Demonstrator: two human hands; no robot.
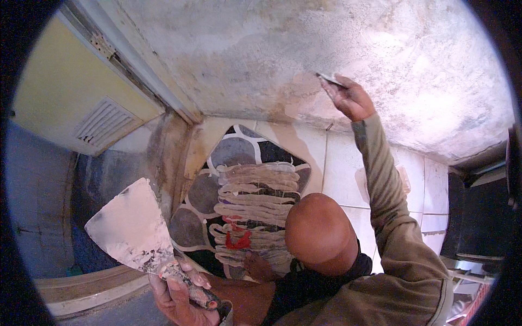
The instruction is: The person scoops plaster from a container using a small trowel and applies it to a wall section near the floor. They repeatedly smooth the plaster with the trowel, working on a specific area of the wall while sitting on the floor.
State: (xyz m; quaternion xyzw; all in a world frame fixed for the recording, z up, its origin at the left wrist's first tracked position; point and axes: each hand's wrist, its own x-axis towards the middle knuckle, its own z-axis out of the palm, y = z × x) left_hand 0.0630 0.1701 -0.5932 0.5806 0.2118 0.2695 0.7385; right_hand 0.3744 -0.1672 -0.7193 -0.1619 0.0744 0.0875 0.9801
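Yellow vented panel (49,76) far left of the ribbed mat (258,188). Wide scraper (128,223), blade coated in pale paste, left of the mat's near end; left hand (173,299) has fingers curled round its handle. Wall (239,65) beyond the mat. Right hand (352,101) beyond and right of the mat, fingers closed on a thin blade (333,80) at the wall; contact unclear. Probably the smoothing step; next stroke likely calls for light, even pressure.

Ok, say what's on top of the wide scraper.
A pale pasty layer covers most of the blade, hiding the surface beneath; the left hand hides part of the handle.
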